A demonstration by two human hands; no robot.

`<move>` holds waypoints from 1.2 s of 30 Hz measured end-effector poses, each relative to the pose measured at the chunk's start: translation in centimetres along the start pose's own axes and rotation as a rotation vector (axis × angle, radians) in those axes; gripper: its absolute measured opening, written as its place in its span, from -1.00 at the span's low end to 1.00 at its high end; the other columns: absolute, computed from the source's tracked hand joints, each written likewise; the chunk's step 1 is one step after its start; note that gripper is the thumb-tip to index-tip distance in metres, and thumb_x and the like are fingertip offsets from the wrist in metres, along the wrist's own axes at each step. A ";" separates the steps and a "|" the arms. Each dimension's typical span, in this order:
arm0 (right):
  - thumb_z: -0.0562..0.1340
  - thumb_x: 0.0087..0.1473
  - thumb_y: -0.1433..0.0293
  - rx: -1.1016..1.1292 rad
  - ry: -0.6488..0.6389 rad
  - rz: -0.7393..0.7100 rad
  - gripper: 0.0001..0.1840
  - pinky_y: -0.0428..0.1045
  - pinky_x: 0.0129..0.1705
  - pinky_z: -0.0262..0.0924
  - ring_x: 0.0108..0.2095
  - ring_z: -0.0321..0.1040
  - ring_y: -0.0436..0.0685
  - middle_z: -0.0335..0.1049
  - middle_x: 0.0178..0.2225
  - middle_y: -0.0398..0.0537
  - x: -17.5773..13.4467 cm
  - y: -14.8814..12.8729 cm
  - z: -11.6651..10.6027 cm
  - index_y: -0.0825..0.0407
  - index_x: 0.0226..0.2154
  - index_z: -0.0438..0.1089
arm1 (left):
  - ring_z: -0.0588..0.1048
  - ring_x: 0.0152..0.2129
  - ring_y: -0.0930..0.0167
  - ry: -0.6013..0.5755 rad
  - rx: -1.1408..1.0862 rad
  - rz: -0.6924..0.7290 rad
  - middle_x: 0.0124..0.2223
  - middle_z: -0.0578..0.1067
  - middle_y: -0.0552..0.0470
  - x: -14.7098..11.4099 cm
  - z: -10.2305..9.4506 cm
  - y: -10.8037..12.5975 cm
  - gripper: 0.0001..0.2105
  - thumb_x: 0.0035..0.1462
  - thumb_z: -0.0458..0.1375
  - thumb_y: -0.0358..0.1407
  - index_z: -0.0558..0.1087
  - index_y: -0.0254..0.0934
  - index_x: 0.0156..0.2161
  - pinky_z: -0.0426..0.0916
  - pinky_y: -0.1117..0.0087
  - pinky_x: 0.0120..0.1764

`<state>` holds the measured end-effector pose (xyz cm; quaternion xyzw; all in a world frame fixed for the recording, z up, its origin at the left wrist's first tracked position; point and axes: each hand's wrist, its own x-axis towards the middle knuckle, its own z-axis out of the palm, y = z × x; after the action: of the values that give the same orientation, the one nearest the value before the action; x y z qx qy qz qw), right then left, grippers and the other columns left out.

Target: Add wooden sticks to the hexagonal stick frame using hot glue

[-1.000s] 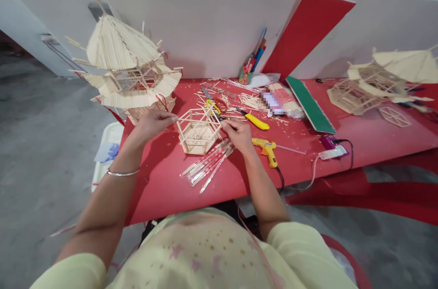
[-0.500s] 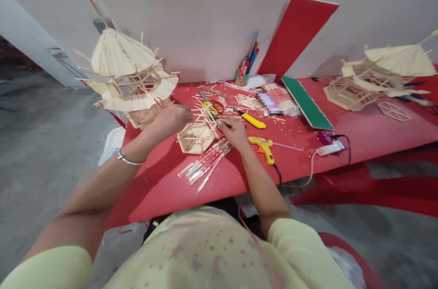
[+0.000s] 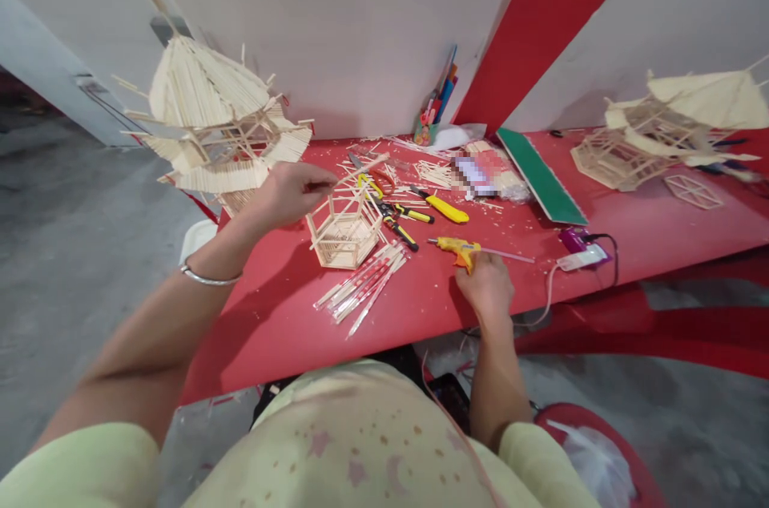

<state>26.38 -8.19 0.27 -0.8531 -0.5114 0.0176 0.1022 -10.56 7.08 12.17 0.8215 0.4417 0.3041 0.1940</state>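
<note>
My left hand [image 3: 295,194] is closed, pinching a thin wooden stick [image 3: 368,167] that points to the right above the small frame. Beneath it, the hexagonal stick frame [image 3: 345,239] stands on the red table, with uprights and a rail round its top. My right hand [image 3: 488,284] is wrapped round the handle of a yellow hot glue gun [image 3: 460,247], whose nozzle points left and which has a glue stick out of its back. Black-and-yellow pliers [image 3: 401,226] lie between the frame and the gun. Packaged sticks [image 3: 364,284] lie just in front of the frame.
A large stick pagoda [image 3: 207,91] stands at the left, another model [image 3: 654,131] at the right. A yellow utility knife [image 3: 445,209], scissors [image 3: 378,186], pen cup [image 3: 425,131], green board [image 3: 541,175] and power strip [image 3: 582,258] are on the table [image 3: 264,324].
My right hand has left the pliers on the table, moved right and taken hold of the glue gun's handle. My left hand has shifted slightly left, and its stick now shows clearly.
</note>
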 end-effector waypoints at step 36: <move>0.16 0.29 0.12 0.123 0.249 -0.578 -0.56 0.01 -0.30 0.01 -0.24 0.40 0.18 0.50 -0.10 0.10 0.6 -21.3 -4.4 0.05 0.07 0.34 | 0.39 -0.64 0.53 0.310 -0.681 -0.477 -0.45 0.60 -0.03 -6.3 -1.2 -4.6 -0.62 -0.12 0.47 -0.11 0.69 -0.35 -0.22 0.24 0.51 -0.61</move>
<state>8.76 1.41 8.72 -0.6604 -0.7140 -0.0855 0.2162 -16.83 4.31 8.31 0.5306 0.5173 0.4987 0.4496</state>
